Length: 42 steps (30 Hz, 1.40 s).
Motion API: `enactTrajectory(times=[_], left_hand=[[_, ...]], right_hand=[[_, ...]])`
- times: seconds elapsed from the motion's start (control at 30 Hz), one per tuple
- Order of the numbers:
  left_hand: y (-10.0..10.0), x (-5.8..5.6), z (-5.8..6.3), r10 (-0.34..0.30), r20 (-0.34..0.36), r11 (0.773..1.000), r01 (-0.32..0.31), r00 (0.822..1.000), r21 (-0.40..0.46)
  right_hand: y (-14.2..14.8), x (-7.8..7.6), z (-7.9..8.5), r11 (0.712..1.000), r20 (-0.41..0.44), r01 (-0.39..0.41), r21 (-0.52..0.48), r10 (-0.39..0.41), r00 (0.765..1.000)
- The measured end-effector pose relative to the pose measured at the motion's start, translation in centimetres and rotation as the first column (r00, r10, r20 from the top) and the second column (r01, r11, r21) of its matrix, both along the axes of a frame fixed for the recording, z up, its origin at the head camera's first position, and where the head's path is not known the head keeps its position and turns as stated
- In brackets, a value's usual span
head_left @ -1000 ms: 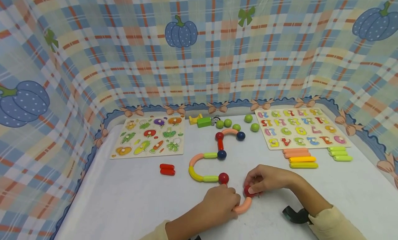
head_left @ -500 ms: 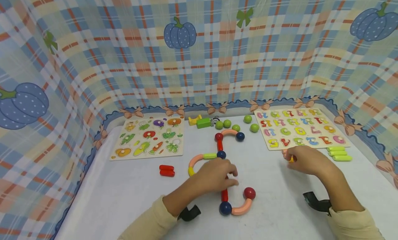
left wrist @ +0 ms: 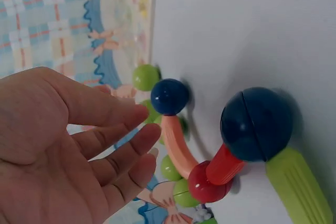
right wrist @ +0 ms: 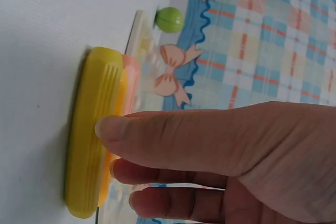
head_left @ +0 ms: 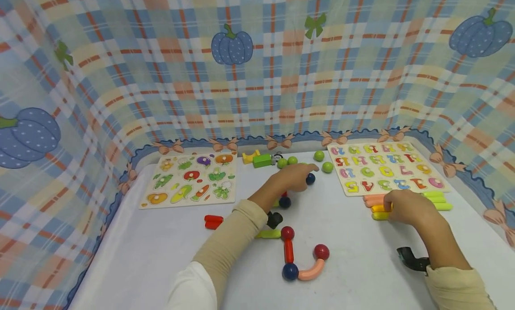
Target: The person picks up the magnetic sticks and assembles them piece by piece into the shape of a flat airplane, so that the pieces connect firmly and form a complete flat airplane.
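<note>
In the head view my left hand (head_left: pixel 295 177) reaches over the far end of a chain of magnetic balls and rods, near several green balls (head_left: pixel 327 167). Its fingers are loosely bent and hold nothing in the left wrist view. Beside the fingertips are a navy ball (left wrist: pixel 169 97) and a curved peach rod (left wrist: pixel 178 146), joined to a red ball (left wrist: pixel 209 182). My right hand (head_left: pixel 410 207) is at the row of straight rods; its thumb overlaps a yellow rod (right wrist: pixel 83 156), with an orange rod (right wrist: pixel 106 174) beside it. Whether the thumb touches is hard to tell.
A vegetable puzzle board (head_left: pixel 189 203) lies left, a number puzzle board (head_left: pixel 335 156) right. Two red rods (head_left: pixel 213 222) lie left of the chain, whose near end has a red ball (head_left: pixel 321 252). A green block (head_left: pixel 262 161) sits at the back.
Both hands have left the chain's near end. My left hand has moved away to its far end; my right hand has moved right to the straight rods. The chain's near end stays put.
</note>
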<state>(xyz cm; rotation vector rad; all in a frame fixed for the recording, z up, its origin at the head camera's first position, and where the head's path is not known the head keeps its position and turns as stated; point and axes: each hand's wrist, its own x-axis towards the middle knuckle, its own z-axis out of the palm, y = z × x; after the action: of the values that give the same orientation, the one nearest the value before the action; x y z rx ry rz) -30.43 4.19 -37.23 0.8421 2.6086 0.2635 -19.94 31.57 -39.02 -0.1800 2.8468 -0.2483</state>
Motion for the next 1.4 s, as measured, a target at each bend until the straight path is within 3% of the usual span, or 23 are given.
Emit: enactTrajectory(times=[0.17,0.33,0.47,0.57,0.7,0.8,1.0,1.07,1.2,1.3,1.4], left_hand=[[1.1,-0.4,-1.0,0.028,0.060,0.997,-0.024,0.998,-0.069],[1.2,-0.6,-2.0,0.087,0.085,0.991,-0.078,0.993,-0.109],[1.2,-0.9,-2.8,0.111,0.126,0.991,-0.100,0.986,-0.085],[1.1,-1.3,-3.2,0.141,0.134,0.989,-0.134,0.981,-0.058],[0.9,-2.1,-3.7,0.156,0.110,0.988,-0.154,0.982,-0.026],[0.8,-2.5,-3.9,0.146,0.100,0.989,-0.145,0.984,-0.018],[0.8,-2.4,-4.0,0.126,0.108,0.992,-0.126,0.986,-0.006],[0.8,-2.3,-3.9,0.128,0.104,0.992,-0.128,0.986,0.000],[0.6,-1.8,-3.7,0.131,0.069,0.991,-0.131,0.989,0.003],[0.4,-0.8,-3.4,0.146,-0.023,0.989,-0.145,0.989,0.020],[-0.5,1.3,-3.0,0.139,-0.136,0.987,-0.127,0.981,0.097]], right_hand=[[-0.1,0.1,-0.6,0.999,0.013,0.016,0.031,-0.016,1.000],[-1.6,-0.3,-1.6,0.999,0.003,-0.047,0.006,0.047,0.999],[-4.1,-1.0,-1.9,0.987,0.044,-0.120,-0.103,0.125,0.991],[-6.1,-2.4,-2.3,0.960,0.086,-0.119,-0.254,0.145,0.986],[-7.8,-5.2,-3.2,0.894,0.135,0.000,-0.449,0.068,0.989],[-8.6,-7.4,-4.0,0.847,0.190,0.097,-0.523,0.005,0.982],[-10.1,-10.1,-5.0,0.817,0.275,0.205,-0.540,-0.059,0.960],[-10.4,-10.4,-5.1,0.822,0.265,0.218,-0.527,-0.085,0.961],[-10.3,-9.9,-5.1,0.857,0.190,0.170,-0.487,-0.087,0.978],[-9.1,-8.4,-4.4,0.887,0.076,0.081,-0.456,-0.052,0.996],[-6.6,-6.2,-2.8,0.922,-0.054,0.001,-0.387,-0.024,0.998]])
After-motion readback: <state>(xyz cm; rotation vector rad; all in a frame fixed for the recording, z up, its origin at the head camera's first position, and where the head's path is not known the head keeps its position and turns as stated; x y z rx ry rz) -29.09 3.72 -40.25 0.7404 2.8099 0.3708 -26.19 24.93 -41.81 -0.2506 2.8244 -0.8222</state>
